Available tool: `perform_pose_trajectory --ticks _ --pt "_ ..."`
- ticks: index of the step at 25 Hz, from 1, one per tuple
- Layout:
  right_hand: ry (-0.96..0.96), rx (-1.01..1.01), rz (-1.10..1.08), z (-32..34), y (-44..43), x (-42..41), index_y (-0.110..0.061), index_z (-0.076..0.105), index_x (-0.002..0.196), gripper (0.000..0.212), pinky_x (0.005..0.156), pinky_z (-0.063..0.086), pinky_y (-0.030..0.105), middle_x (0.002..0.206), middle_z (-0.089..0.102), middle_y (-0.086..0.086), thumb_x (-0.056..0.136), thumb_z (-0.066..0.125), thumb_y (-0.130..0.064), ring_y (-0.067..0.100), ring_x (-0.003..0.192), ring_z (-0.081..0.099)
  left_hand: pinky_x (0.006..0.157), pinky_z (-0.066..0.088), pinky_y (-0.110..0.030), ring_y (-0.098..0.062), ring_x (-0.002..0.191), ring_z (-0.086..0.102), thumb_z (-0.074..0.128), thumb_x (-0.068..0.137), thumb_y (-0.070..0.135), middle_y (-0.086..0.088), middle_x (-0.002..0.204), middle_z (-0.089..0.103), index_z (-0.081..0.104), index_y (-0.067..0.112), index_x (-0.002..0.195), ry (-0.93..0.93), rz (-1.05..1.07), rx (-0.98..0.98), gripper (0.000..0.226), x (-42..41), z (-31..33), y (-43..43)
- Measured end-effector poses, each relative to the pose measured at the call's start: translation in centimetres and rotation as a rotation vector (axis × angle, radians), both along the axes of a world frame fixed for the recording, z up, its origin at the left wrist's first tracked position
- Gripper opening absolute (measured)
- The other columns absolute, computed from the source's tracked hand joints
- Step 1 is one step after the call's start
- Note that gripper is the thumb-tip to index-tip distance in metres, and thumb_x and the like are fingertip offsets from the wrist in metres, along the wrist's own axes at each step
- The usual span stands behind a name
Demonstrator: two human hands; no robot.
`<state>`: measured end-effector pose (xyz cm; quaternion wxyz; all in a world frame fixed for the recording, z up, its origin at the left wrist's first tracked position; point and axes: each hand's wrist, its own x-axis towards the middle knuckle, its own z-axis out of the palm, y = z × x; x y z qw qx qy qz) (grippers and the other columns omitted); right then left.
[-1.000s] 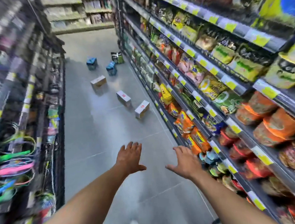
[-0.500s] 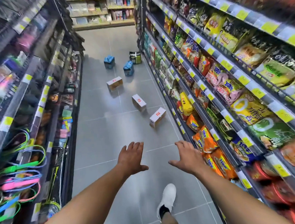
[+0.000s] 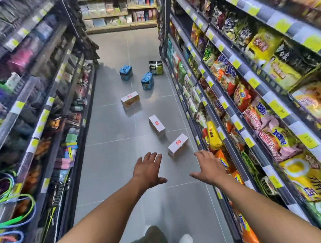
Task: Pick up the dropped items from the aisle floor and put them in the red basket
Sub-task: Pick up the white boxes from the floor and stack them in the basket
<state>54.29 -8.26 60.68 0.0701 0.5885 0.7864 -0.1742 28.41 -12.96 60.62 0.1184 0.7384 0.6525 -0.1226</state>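
Several dropped packs lie on the grey aisle floor ahead. The nearest white box (image 3: 178, 145) with a red label lies just beyond my hands, a second white box (image 3: 156, 125) behind it, and a third box (image 3: 130, 99) further back. Two blue packs (image 3: 126, 72) (image 3: 147, 81) and a black-and-green pack (image 3: 156, 67) stand farthest away. My left hand (image 3: 149, 169) and my right hand (image 3: 206, 166) are stretched forward, fingers spread, holding nothing. No red basket is in view.
Shelves of snack bags (image 3: 246, 92) line the right side. Racks of small goods (image 3: 45, 111) with coloured cords hanging at the front line the left. More shelves (image 3: 118, 11) close the aisle's far end. My white shoe (image 3: 185, 241) shows at the bottom.
I have walked forward along the aisle. The boxes are nearer and lower in view. Both hands stay outstretched and empty.
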Motion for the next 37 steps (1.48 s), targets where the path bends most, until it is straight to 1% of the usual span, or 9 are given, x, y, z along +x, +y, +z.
perform_pose_trajectory --ticks 4,7,11,15,18,24,30,33,37 --pt "-0.028 -0.011 0.022 -1.0 7.6 -1.4 -0.023 0.034 0.152 0.092 0.115 0.037 0.043 0.158 0.034 -0.001 0.079 0.07 -0.066 0.023 0.146 0.031 0.121 0.026 -0.049 -0.029 0.154 0.016 0.061 0.083 0.073 -0.005 0.167 0.02 0.013 0.019 0.161 -0.016 -0.006 -0.02 0.106 -1.3 -1.7 7.4" --pt "-0.055 -0.021 0.019 -2.4 14.3 -3.1 -0.024 0.035 0.151 0.091 0.114 0.039 0.041 0.156 0.036 -0.001 0.078 0.071 -0.064 0.022 0.145 0.033 0.122 0.024 -0.05 -0.03 0.155 0.015 0.061 0.085 0.072 -0.006 0.168 0.018 0.013 0.019 0.161 -0.034 -0.014 -0.042 0.105 -3.0 -3.4 14.5" --pt "-0.069 -0.085 -0.024 -4.1 22.1 -5.3 -0.021 0.036 0.151 0.089 0.113 0.039 0.041 0.155 0.038 0.002 0.079 0.075 -0.054 0.025 0.143 0.036 0.123 0.023 -0.05 -0.031 0.156 0.014 0.059 0.089 0.067 -0.007 0.169 0.017 0.012 0.017 0.161 -0.026 -0.073 -0.074 0.1 -5.5 -5.4 23.6" --pt "-0.062 -0.153 -0.063 -6.4 27.9 -6.2 -0.021 0.038 0.149 0.081 0.11 0.042 0.041 0.152 0.041 0.001 0.08 0.074 -0.045 0.024 0.14 0.038 0.123 0.021 -0.049 -0.031 0.155 0.014 0.067 0.09 0.056 -0.008 0.169 0.017 0.012 0.016 0.162 -0.017 -0.12 -0.154 0.099 -6.7 -7.8 29.6" --pt "-0.068 -0.186 -0.059 -10.0 31.4 -6.2 -0.02 0.04 0.147 0.076 0.109 0.042 0.041 0.149 0.043 0.002 0.081 0.07 -0.04 0.025 0.138 0.039 0.123 0.022 -0.048 -0.032 0.155 0.014 0.07 0.091 0.042 -0.009 0.169 0.016 0.012 0.015 0.162 -0.004 -0.158 -0.207 0.096 -6.6 -11.6 32.9" --pt "-0.116 -0.253 -0.031 -23.5 37.4 -4.8 -0.017 0.04 0.147 0.07 0.111 0.04 0.042 0.148 0.045 0.007 0.084 0.067 -0.031 0.029 0.138 0.042 0.124 0.02 -0.047 -0.03 0.157 0.011 0.065 0.094 0.029 -0.007 0.169 0.016 0.014 0.015 0.162 -0.059 -0.161 -0.265 0.086 -2.8 -25.9 38.3" --pt "-0.121 -0.242 -0.055 -39.9 41.0 -3.5 -0.015 0.044 0.144 0.057 0.108 0.044 0.043 0.144 0.049 0.009 0.09 0.059 -0.027 0.031 0.135 0.045 0.123 0.021 -0.048 -0.031 0.155 0.014 0.057 0.097 0.032 -0.008 0.168 0.02 0.019 0.013 0.16 -0.054 -0.246 -0.274 0.076 -0.2 -42.3 41.0" --pt "-0.1 -0.277 -0.111 -48.5 42.5 -3.5 -0.017 0.044 0.144 0.057 0.103 0.047 0.045 0.141 0.052 0.01 0.09 0.06 -0.027 0.032 0.132 0.049 0.119 0.026 -0.047 -0.031 0.15 0.025 0.055 0.097 0.031 -0.01 0.161 0.033 0.03 0.012 0.155 -0.038 -0.291 -0.292 0.066 0.7 -50.5 41.5" --pt "-0.025 -0.427 -0.258 -57.9 45.3 -3.5 -0.017 0.043 0.135 0.054 0.098 0.052 0.048 0.135 0.052 0.013 0.084 0.058 -0.027 0.037 0.123 0.057 0.113 0.036 -0.045 -0.029 0.142 0.038 0.058 0.094 0.028 -0.008 0.154 0.043 0.04 0.015 0.15 -0.028 -0.406 -0.286 0.06 1.2 -59.4 42.2"
